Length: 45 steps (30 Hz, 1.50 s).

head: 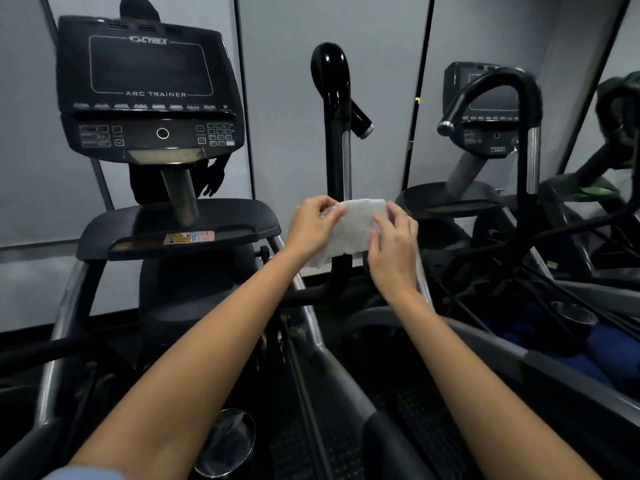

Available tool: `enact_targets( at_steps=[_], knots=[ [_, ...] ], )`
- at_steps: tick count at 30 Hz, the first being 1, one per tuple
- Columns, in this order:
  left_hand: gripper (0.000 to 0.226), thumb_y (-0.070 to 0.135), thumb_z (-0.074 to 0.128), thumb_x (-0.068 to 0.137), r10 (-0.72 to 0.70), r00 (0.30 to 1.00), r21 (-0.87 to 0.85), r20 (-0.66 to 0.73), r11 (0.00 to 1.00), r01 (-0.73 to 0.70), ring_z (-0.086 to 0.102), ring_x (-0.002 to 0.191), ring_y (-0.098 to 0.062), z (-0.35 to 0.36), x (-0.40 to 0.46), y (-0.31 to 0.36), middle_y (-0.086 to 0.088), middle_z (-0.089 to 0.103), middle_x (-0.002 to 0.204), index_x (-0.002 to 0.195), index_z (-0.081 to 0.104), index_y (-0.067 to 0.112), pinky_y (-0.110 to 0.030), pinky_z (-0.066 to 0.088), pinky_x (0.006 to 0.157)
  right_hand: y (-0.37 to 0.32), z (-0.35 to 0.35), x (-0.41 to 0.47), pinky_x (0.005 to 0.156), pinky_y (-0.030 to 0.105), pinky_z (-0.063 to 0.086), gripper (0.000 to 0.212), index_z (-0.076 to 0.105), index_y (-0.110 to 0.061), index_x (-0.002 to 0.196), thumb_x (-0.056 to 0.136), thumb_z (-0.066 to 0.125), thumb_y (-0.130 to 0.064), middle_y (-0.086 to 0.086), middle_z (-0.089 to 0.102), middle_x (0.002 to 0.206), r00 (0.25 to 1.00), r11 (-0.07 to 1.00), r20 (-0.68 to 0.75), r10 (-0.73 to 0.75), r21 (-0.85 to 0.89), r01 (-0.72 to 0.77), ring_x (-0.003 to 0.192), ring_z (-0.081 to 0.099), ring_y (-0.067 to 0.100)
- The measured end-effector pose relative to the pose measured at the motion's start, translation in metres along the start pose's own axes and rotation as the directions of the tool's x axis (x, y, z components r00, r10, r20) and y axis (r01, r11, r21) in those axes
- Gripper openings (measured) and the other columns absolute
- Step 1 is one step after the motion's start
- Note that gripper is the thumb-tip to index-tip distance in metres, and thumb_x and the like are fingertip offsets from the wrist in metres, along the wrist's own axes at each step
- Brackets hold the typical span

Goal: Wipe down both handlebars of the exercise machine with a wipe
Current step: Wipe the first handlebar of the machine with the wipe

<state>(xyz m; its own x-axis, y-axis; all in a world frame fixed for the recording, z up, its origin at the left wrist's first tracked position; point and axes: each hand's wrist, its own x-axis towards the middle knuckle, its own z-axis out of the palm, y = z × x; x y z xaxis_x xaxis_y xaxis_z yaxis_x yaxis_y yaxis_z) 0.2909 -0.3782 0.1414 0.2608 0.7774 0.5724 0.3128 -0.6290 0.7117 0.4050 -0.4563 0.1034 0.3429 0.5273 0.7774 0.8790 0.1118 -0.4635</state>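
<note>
Count, head view:

- Hands: two, the left hand [313, 225] and the right hand [393, 249].
- Wipes: one white wipe [356, 225], held between both hands.
- Exercise machines: two. The near machine carries a console [149, 88] marked ARC TRAINER; a second machine stands to the right with its own smaller console [485, 105].
- Upright black handlebars in sight: two, a centre handlebar [334, 109] and a right handlebar [498, 91], the latter bent over in a hook.
- Chrome cup holders: two, a near cup holder [227, 441] and a far cup holder [573, 315].
- Stickers: one sticker [188, 238] on the tray under the console.
</note>
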Motion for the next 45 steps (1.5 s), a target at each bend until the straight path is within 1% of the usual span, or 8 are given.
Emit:
enact_targets(
  at_steps=[7,12,21,27,35,39,42,45],
  knots=[
    [0.012,0.028,0.062,0.088,0.048,0.992,-0.086,0.114,0.996,-0.039,0.058,0.080,-0.012,-0.005,0.016,-0.013,0.008,0.063,0.080,0.087,0.067,0.017,-0.035,0.049,0.081,0.010,0.032,0.033,0.106,0.037,0.039,0.074,0.013,-0.013,0.148,0.089,0.057,-0.023,0.003,0.035,0.145,0.794,0.591,0.360,0.490,0.532,-0.606,0.128,0.041,0.019],
    [0.010,0.030,0.063,0.087,0.066,0.969,-0.037,0.238,0.998,-0.059,0.060,0.083,-0.013,-0.012,0.025,-0.017,0.010,0.064,0.079,0.084,0.066,0.021,-0.041,0.050,0.084,0.025,0.039,0.053,0.068,0.025,0.041,0.016,0.060,-0.015,0.100,0.096,0.046,-0.020,0.000,0.064,0.098,0.667,0.461,0.593,0.452,0.485,-0.743,0.086,0.058,0.014],
    [0.017,0.025,0.061,0.089,-0.126,0.929,-0.022,0.348,0.990,0.143,0.053,0.065,-0.014,-0.018,0.021,-0.003,-0.003,0.057,0.072,0.085,0.060,0.009,-0.022,0.041,0.052,-0.005,-0.001,0.046,0.059,0.013,0.041,0.005,0.064,-0.012,0.079,0.084,0.065,-0.010,-0.006,0.056,0.067,0.982,0.815,0.020,0.186,0.555,-0.165,0.061,0.049,0.000],
    [0.026,0.025,0.045,0.099,-0.363,0.839,-0.351,0.405,0.786,0.510,0.051,0.046,-0.007,-0.013,0.017,0.013,0.000,0.054,0.060,0.079,0.055,0.011,-0.016,0.050,0.044,-0.020,0.005,0.009,0.076,0.016,0.043,0.006,0.068,-0.011,0.085,0.081,0.065,-0.014,-0.001,0.067,0.092,0.973,0.941,0.008,-0.232,0.256,0.222,0.090,0.059,0.016],
    [0.020,0.007,0.039,0.095,-0.291,0.799,-0.540,0.526,0.612,0.578,0.062,0.047,-0.009,-0.021,0.004,0.022,-0.005,0.064,0.063,0.093,0.058,0.001,-0.018,0.053,0.049,-0.011,0.016,-0.008,0.102,0.032,0.043,0.051,0.052,-0.002,0.129,0.082,0.068,-0.012,0.010,0.057,0.128,0.987,0.976,0.039,-0.153,0.162,0.145,0.117,0.052,0.020],
    [0.020,0.009,0.046,0.094,-0.251,0.895,-0.541,0.368,0.725,0.426,0.065,0.077,-0.015,-0.013,-0.005,0.017,-0.011,0.067,0.087,0.102,0.062,0.001,-0.024,0.056,0.074,-0.011,0.020,-0.001,0.093,0.029,0.050,0.036,0.063,-0.003,0.118,0.085,0.052,0.004,0.007,0.067,0.113,0.995,0.947,-0.027,0.093,0.311,-0.080,0.103,0.063,0.017],
    [0.023,0.013,0.049,0.094,0.002,1.000,-0.122,0.014,0.992,0.000,0.061,0.093,-0.013,-0.006,-0.024,-0.009,-0.006,0.067,0.103,0.110,0.063,0.006,-0.024,0.050,0.084,-0.009,0.013,0.015,0.074,0.011,0.049,0.027,0.069,0.000,0.105,0.087,0.049,0.004,0.005,0.068,0.087,0.920,0.854,-0.146,0.365,0.446,-0.268,0.083,0.062,0.016],
    [0.040,0.021,0.044,0.097,0.142,0.990,0.207,0.014,0.968,-0.142,0.045,0.125,-0.016,0.005,-0.046,-0.043,-0.005,0.050,0.134,0.136,0.042,0.009,-0.024,0.032,0.105,-0.010,0.007,0.028,0.070,-0.001,0.042,0.031,0.067,-0.002,0.111,0.089,0.047,0.004,0.010,0.071,0.096,0.949,0.899,-0.204,0.239,0.415,-0.138,0.086,0.061,0.010]
  ],
)
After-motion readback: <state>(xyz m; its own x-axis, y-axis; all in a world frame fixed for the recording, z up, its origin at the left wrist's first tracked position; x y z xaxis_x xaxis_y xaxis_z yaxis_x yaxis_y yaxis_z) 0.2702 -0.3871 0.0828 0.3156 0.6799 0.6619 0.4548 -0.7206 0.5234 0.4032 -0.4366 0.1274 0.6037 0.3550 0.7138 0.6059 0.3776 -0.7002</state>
